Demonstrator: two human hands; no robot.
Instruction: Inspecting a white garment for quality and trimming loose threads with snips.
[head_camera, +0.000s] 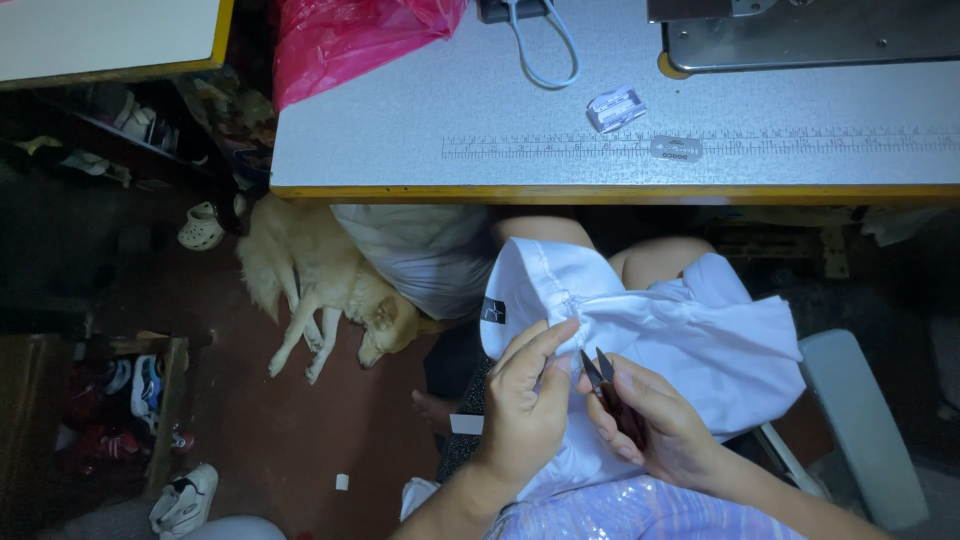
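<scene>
A white garment (690, 335) lies over my lap below the table edge. My left hand (525, 400) pinches a fold of its cloth near a seam, fingers closed on the fabric. My right hand (655, 420) holds small dark thread snips (598, 368), blades open and pointing up at the pinched spot. A small dark label (493, 310) shows on the garment's left edge.
A grey sewing table (430, 130) with a printed ruler strip spans the top, a machine base (810, 35) at its right. A pink plastic bag (340, 40) sits at the left corner. A pale dog (320, 285) sleeps on the floor. Shoes lie at the left; a white stool (860, 420) stands to the right.
</scene>
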